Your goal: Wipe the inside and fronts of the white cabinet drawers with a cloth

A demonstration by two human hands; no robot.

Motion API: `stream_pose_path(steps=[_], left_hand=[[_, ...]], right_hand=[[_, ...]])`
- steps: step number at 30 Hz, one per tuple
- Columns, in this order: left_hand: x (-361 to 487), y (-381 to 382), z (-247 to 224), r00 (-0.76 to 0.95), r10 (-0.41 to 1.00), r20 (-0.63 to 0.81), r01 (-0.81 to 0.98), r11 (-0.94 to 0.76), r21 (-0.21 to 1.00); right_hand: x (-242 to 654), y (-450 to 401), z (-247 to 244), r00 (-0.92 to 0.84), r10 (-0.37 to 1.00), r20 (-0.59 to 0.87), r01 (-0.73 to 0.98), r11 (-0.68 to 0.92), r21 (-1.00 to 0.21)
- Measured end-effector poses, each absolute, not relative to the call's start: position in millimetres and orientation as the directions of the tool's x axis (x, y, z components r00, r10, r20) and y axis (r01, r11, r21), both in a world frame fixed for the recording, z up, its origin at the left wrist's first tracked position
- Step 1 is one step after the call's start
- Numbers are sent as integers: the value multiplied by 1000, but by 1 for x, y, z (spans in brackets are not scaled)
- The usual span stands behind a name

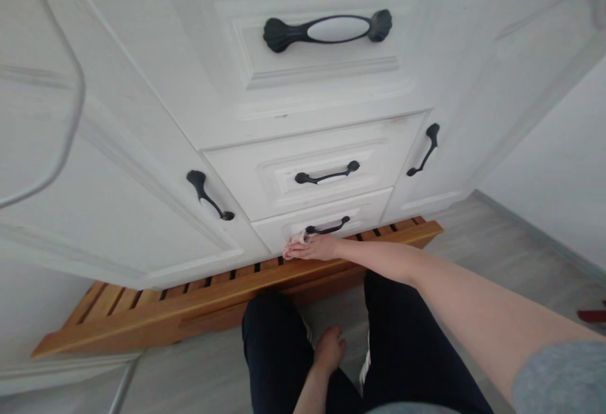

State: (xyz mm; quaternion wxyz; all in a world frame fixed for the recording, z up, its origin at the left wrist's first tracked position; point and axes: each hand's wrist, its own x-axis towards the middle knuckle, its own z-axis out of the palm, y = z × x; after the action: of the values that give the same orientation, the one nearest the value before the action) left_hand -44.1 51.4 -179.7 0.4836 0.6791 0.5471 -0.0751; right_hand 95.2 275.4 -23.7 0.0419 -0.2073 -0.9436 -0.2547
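My right hand (313,249) reaches out to the lowest drawer front (372,209) of a white cabinet. Its fingers press a pale pinkish cloth (298,238) to the drawer's lower left part, just below the dark handle (329,227); much of the cloth is hidden under the fingers. My left hand (329,349) hangs between my knees, thumb apart from loosely bent fingers, with nothing visible in it. Part of its fingers is out of sight.
Along the cabinet's foot runs a slatted wooden bench (142,320). Above are a middle drawer handle (327,173) and a larger upper handle (329,30). Door handles stand left (209,195) and right (425,150). A curved pale metal rod (78,98) crosses the upper left.
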Motion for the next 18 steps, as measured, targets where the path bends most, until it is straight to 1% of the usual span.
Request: stream_pose_path(steps=[3,7,10,13,15,18], left_hand=[[-43,51,-180,391,674,-627,813,67,578],[-40,51,-181,399,664,-632,818,54,573],[-38,52,-181,402,655,-640,822,51,568],[-35,54,-182,388,658,-645,821,72,566],[-32,54,-183,373,658,-654,822,93,562],[-29,55,-185,373,643,-668,822,104,559]], right_hand=[[158,262,-12,-889,375,264,452,812,368],[211,244,17,-773,514,371,616,747,250],[210,239,41,-682,587,436,707,682,189],[200,237,59,-533,646,547,797,600,68],[202,232,70,-453,664,595,827,562,2],[218,217,83,-424,665,615,831,556,-28]])
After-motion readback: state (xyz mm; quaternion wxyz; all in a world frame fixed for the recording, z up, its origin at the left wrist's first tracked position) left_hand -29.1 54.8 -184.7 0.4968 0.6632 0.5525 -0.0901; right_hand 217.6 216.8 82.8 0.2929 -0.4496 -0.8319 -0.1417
